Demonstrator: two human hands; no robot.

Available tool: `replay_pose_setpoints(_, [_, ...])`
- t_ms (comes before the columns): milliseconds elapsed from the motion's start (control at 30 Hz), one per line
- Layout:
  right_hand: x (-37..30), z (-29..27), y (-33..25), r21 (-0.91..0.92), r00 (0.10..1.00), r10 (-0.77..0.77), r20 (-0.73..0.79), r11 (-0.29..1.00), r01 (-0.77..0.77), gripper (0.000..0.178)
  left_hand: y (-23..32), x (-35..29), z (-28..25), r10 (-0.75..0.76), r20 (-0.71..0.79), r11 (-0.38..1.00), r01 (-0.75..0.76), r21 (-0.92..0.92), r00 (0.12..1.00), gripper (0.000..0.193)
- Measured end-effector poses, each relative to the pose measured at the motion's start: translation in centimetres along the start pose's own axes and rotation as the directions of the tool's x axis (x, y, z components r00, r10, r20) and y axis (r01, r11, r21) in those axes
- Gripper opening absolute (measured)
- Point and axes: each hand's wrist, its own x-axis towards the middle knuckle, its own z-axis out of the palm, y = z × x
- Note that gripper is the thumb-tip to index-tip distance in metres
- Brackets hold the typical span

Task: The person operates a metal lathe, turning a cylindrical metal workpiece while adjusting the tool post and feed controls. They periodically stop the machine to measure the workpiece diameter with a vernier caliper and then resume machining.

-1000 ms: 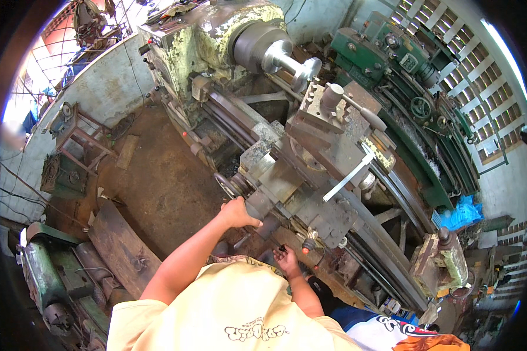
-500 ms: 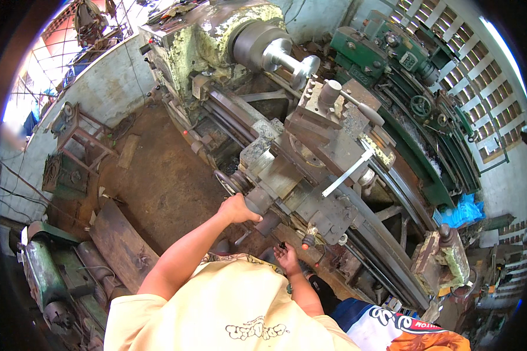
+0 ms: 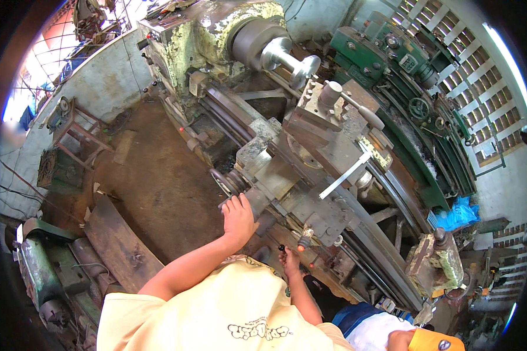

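My left hand [image 3: 239, 219] lies over a grey metal collar [image 3: 256, 200] on the front of the lathe carriage, its fingers curled across the top. Lower and to the right, my right hand [image 3: 290, 263] is closed round a small crank handle with a black knob [image 3: 281, 248]. Beside the collar is a handwheel [image 3: 221, 182], partly hidden. A silver caliper [image 3: 341, 180] rests on the carriage behind my hands. Above it stands the tool post [image 3: 325, 105] with its long lever. A shiny spool-shaped metal workpiece [image 3: 290, 63] sits in the chuck [image 3: 255, 47].
A green lathe [image 3: 404, 70] stands behind on the right, with a blue plastic bag [image 3: 458, 215] near its end. The tailstock [image 3: 442, 257] is at the right. Another person's orange cap [image 3: 433, 340] shows at the lower right. A green machine [image 3: 50, 275] stands at the left.
My left hand has shifted its hold, the fingers now over the collar's top. My right hand has closed round the black knob and risen slightly. The person at lower right has moved.
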Motion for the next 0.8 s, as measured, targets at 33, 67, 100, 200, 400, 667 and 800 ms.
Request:
replay_pose_setpoints(33, [-0.3, 0.0, 0.0, -0.029, 1.000, -0.011, -0.005, 1.000, 0.011, 0.023, 0.1, -0.3, 0.7, 0.016, -0.020, 0.999, -0.015, 0.048, 1.000, 0.111])
replay_pose_setpoints(67, [-0.5, 0.1, 0.0, -0.066, 0.999, 0.020, -0.043, 0.998, -0.023, 0.022, 0.1, -0.6, 1.5, 0.063, -0.077, 0.997, -0.059, 0.057, 0.995, 0.110])
replay_pose_setpoints(100, [-0.7, 0.2, -0.1, -0.065, 1.000, -0.013, 0.001, 0.998, 0.013, 0.022, -0.1, -1.0, 2.4, 0.109, -0.133, 0.993, -0.101, 0.068, 0.985, 0.109])
replay_pose_setpoints(200, [-1.0, 0.5, -0.1, -0.068, 0.999, 0.021, 0.047, 0.998, -0.017, 0.021, -1.7, -2.3, 5.2, 0.348, -0.337, 0.924, -0.260, 0.279, 0.875, 0.096])
replay_pose_setpoints(400, [-0.4, -1.6, 1.1, -0.075, 0.996, 0.080, 0.040, 0.994, -0.076, 0.023, -5.0, -2.9, 8.8, 0.606, -0.390, 0.748, -0.330, 0.576, 0.694, 0.067])
replay_pose_setpoints(667, [0.9, -8.4, 6.9, -0.133, 0.979, 0.154, -0.134, 0.976, -0.172, 0.022, -6.9, -1.2, 5.3, 0.279, 0.032, 0.831, -0.225, -0.509, 0.960, 0.114])
replay_pose_setpoints(800, [-0.2, -11.7, 8.5, 0.068, 0.888, 0.289, -0.359, 0.957, -0.284, 0.026, -13.3, 3.4, 5.4, 0.515, 0.273, 0.018, 0.308, -0.951, 0.813, 0.104])
